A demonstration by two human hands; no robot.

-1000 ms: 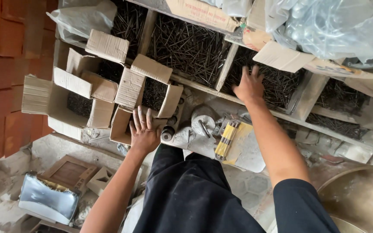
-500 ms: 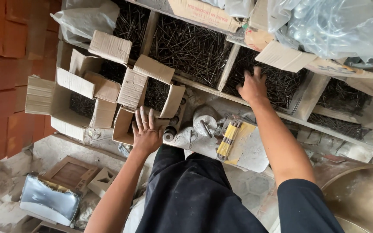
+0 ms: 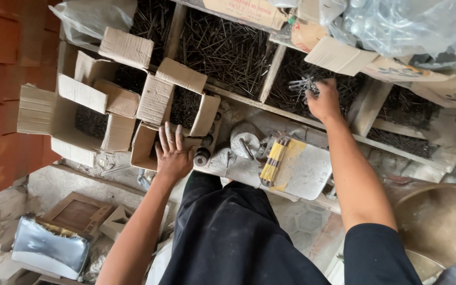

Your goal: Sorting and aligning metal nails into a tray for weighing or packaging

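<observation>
Clearly, a bunch of dark nails (image 3: 303, 84) is gripped in the right hand (image 3: 324, 100), whose fingers are closed round it just above the wooden compartment (image 3: 368, 108) full of loose nails from which it seems to have been drawn; the points stick out to the left of the fist, fanned and uneven. The left hand (image 3: 172, 153) is laid flat, fingers spread and holding nothing, on the flap of an open cardboard box (image 3: 143, 150), which is one of several boxes of nails set beside the wooden tray; a small balance scale (image 3: 246, 142) with a yellow-and-white plate (image 3: 299, 169) is seen between the two arms, just in front of the dark trousers.

As a judgement, the step in hand is the lifting of a handful of nails out of the bin; it would be done well if the bunch were kept closed firmly enough that no strays slip from the fan, and if the points were held away from the palm and wrist; the box should be steadied by the left hand, since its flaps look loose; the lift is best made straight up, clear of the compartment's divider.
</observation>
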